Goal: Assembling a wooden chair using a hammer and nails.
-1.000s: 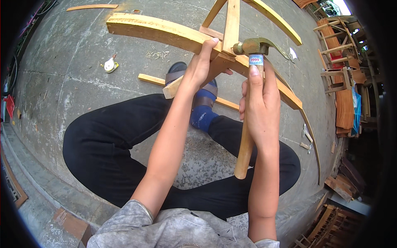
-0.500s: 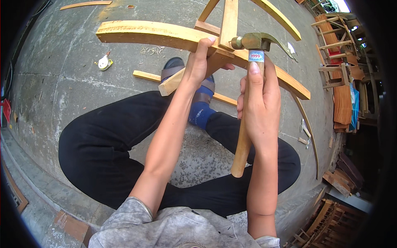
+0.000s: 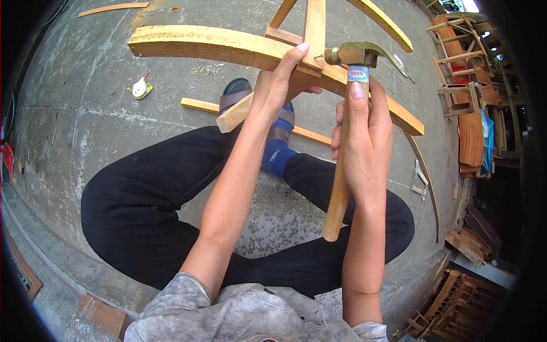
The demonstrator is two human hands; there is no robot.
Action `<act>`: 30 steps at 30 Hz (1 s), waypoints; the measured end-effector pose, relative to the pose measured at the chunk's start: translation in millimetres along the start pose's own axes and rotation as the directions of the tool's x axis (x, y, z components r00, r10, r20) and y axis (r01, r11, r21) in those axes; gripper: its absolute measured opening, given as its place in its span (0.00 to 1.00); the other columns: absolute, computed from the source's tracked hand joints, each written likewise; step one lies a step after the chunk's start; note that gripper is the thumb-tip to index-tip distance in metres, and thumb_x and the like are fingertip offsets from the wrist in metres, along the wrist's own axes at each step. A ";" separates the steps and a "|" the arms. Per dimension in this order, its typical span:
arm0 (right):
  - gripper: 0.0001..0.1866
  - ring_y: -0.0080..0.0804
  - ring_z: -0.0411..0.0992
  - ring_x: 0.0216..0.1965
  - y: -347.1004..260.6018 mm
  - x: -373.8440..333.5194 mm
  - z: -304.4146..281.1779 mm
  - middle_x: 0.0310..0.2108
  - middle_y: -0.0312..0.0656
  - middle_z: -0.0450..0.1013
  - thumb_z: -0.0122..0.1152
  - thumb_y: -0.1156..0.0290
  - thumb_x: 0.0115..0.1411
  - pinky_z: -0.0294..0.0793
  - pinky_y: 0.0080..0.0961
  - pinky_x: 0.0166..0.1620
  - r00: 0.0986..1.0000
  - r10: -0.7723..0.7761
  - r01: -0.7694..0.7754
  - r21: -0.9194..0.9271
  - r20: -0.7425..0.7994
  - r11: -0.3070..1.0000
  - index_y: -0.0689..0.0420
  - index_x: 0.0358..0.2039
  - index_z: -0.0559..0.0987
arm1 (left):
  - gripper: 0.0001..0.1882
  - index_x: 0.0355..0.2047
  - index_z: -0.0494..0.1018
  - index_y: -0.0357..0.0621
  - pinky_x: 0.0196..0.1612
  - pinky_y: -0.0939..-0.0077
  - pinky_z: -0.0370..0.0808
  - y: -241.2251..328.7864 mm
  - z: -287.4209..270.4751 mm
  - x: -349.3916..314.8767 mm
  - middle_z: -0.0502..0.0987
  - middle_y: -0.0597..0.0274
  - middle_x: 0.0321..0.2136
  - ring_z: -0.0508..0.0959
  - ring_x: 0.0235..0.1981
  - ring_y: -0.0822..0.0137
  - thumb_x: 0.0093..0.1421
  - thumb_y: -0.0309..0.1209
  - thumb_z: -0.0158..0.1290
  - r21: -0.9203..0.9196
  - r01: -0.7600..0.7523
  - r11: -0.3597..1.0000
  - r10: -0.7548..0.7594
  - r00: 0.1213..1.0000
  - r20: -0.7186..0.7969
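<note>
My right hand (image 3: pixel 366 134) is wrapped round the wooden handle of a claw hammer (image 3: pixel 337 194). Its metal head hovers just right of a small nail (image 3: pixel 318 57), which sticks out near the end of a wooden slat (image 3: pixel 315 28). That slat meets a thick curved wooden beam (image 3: pixel 205 44) of a partly joined frame. At this joint my left hand (image 3: pixel 274 82) is closed around the wood, thumb on top and other fingers mostly hidden beneath. A short squared wooden piece (image 3: pixel 235 116) juts toward me under my left wrist.
Loose nails (image 3: pixel 208 69) and a tape measure (image 3: pixel 140 88) lie on the concrete at left. A thin wooden strip (image 3: pixel 199 105) passes by my sandalled feet (image 3: pixel 236 94). Stacked wooden chair frames (image 3: pixel 461 57) stand at right, with wood offcuts (image 3: pixel 464 248) below them.
The hammer has drawn slightly right, away from the slat, and the nail shows now. The frame has shifted a little to the left and farther from me; my left hand keeps its hold.
</note>
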State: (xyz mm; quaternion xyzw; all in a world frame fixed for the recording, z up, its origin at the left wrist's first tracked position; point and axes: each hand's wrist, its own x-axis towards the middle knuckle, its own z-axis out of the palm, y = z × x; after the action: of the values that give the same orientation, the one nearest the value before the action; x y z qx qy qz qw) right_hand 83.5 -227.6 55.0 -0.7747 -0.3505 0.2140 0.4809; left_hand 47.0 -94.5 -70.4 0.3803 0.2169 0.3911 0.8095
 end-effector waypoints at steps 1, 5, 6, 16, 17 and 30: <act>0.23 0.16 0.67 0.18 0.3 -0.4 0.9 0.23 0.33 0.67 0.46 0.54 0.77 0.66 0.19 0.20 1.000 -0.007 0.007 -0.008 0.003 1.000 0.59 0.62 0.71 | 0.44 0.53 0.71 0.25 0.37 0.68 0.84 0.2 -0.3 -0.1 0.81 0.44 0.39 0.86 0.28 0.57 0.58 0.61 0.57 -0.004 -0.002 1.000 0.002 1.000 0.007; 0.23 0.17 0.67 0.18 1.7 -3.0 4.3 0.22 0.33 0.67 0.46 0.55 0.77 0.66 0.20 0.21 0.997 -0.068 0.066 -0.065 -0.027 0.996 0.59 0.62 0.70 | 0.42 0.53 0.70 0.25 0.37 0.67 0.85 -2.8 -0.7 1.5 0.80 0.44 0.39 0.86 0.28 0.57 0.59 0.58 0.59 -0.026 -0.006 1.000 0.006 1.000 0.009; 0.26 0.16 0.66 0.18 2.0 -3.3 5.6 0.24 0.33 0.66 0.46 0.53 0.77 0.65 0.18 0.19 0.992 -0.119 0.117 -0.031 -0.052 0.993 0.61 0.63 0.69 | 0.39 0.51 0.72 0.24 0.33 0.68 0.86 -4.3 0.4 2.7 0.81 0.45 0.37 0.85 0.29 0.59 0.60 0.55 0.60 -0.069 -0.032 0.997 0.031 0.999 -0.010; 0.24 0.14 0.65 0.17 -5.9 -11.8 9.1 0.26 0.33 0.67 0.45 0.52 0.78 0.63 0.14 0.17 0.974 -0.201 0.200 -0.016 -0.109 0.980 0.60 0.60 0.68 | 0.35 0.52 0.70 0.25 0.34 0.62 0.86 -7.3 -3.3 6.1 0.79 0.44 0.41 0.84 0.38 0.58 0.63 0.50 0.57 -0.091 -0.029 0.995 0.032 0.999 0.026; 0.23 0.14 0.65 0.17 -11.5 -14.3 8.9 0.27 0.33 0.67 0.45 0.53 0.78 0.63 0.14 0.17 0.952 -0.259 0.270 0.048 -0.166 0.962 0.60 0.59 0.68 | 0.35 0.52 0.70 0.25 0.34 0.62 0.86 -7.1 -2.9 4.8 0.79 0.44 0.41 0.84 0.38 0.58 0.63 0.50 0.57 -0.090 -0.024 0.996 0.026 0.999 0.023; 0.21 0.14 0.65 0.18 -14.1 -21.5 14.8 0.27 0.32 0.66 0.45 0.53 0.78 0.63 0.14 0.17 0.925 -0.281 0.305 0.059 -0.255 0.951 0.58 0.56 0.68 | 0.36 0.50 0.71 0.24 0.35 0.65 0.85 -2.7 1.2 2.3 0.80 0.44 0.39 0.85 0.35 0.57 0.62 0.52 0.57 -0.076 -0.039 0.996 0.039 0.999 0.005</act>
State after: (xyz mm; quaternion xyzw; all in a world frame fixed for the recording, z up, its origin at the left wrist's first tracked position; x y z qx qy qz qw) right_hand 54.6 -230.8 60.9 -0.7095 -0.3896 0.0599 0.5841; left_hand 50.4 -94.3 -72.0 0.3546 0.1919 0.4136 0.8163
